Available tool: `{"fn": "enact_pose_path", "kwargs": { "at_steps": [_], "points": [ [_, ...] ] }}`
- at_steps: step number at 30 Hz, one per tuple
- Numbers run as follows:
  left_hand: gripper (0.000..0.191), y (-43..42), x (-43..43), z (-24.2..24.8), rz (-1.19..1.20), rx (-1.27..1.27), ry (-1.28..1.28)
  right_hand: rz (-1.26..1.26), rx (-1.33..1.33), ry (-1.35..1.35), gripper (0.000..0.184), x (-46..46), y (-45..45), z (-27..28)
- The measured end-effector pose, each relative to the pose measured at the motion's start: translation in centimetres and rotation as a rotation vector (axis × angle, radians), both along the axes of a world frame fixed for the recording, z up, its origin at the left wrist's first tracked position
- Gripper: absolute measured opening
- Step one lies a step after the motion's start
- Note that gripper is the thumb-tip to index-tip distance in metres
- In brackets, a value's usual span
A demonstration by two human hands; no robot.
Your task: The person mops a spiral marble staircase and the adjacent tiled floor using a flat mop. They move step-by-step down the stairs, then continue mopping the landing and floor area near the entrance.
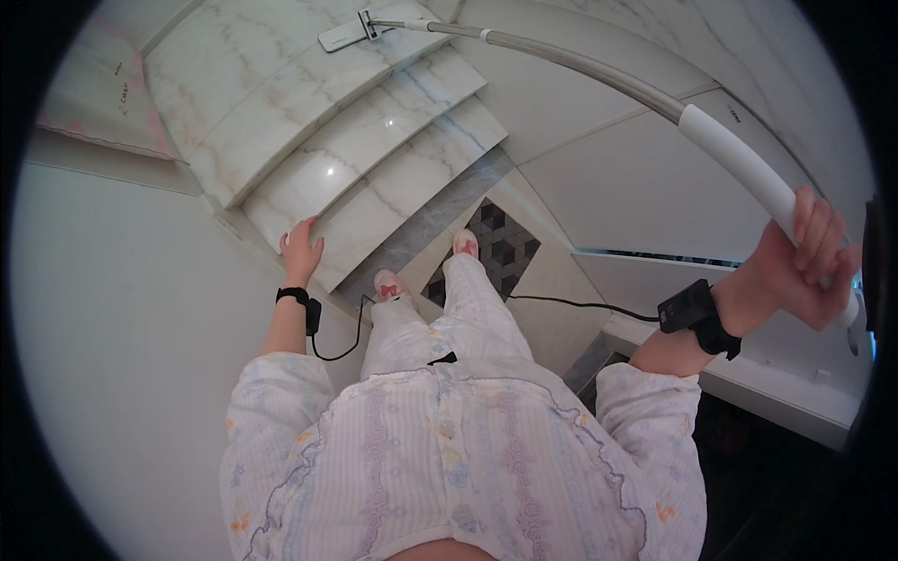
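Note:
My right hand (817, 263) is closed around the white grip of a flat mop's handle (561, 59) at the right. The handle's steel pole runs up and to the left, bent by the lens, to the white flat mop head (344, 35), which lies on the top marble surface above the steps. My left hand (302, 249) hangs with fingers apart by the left end of the lower marble steps and holds nothing. Black devices with cables are strapped to both wrists.
Marble steps (393, 175) rise before my feet. A patterned hexagon mat (501, 245) lies on the floor under one slipper (465, 243). A wall stands at the left, with a pink and white bag (105, 98) above it. White panels and a ledge (779, 393) are at the right.

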State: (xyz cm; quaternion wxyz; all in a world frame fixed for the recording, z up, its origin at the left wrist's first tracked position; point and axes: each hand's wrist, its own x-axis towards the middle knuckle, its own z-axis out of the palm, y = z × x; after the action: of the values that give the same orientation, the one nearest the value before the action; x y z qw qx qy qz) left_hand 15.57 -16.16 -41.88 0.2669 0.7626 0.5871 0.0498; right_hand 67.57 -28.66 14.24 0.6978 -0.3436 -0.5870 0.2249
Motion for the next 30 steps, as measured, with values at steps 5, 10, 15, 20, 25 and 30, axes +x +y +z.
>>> {"fn": "enact_pose_path", "kwargs": {
  "at_steps": [5, 10, 15, 20, 25, 30],
  "points": [
    [0.054, 1.0, -1.1, 1.2, 0.018, 0.067, 0.016, -0.037, 0.029, 0.017, 0.029, -0.4, -1.8, 0.7],
    [0.054, -2.4, -5.0, 0.4, 0.135, -0.063, 0.113, -0.029, 0.052, 0.018, 0.031, -2.0, -2.0, 2.3],
    [0.054, -6.4, -8.0, -1.5, 0.177, -0.075, 0.152, 0.032, 0.074, -0.021, 0.025, -2.0, -1.4, 2.7],
    [0.054, -8.0, -9.1, -3.2, 0.238, -0.062, 0.142, 0.033, 0.133, -0.045, 0.026, -2.7, -0.6, 2.7],
    [0.056, -8.2, -8.5, -4.1, 0.24, -0.067, 0.153, -0.011, 0.167, -0.086, 0.03, -3.7, -0.3, 2.9],
    [0.057, -7.8, -6.5, -4.4, 0.17, -0.056, 0.126, 0.092, 0.12, -0.063, 0.031, -3.1, -0.8, 2.5]
  ]
}}
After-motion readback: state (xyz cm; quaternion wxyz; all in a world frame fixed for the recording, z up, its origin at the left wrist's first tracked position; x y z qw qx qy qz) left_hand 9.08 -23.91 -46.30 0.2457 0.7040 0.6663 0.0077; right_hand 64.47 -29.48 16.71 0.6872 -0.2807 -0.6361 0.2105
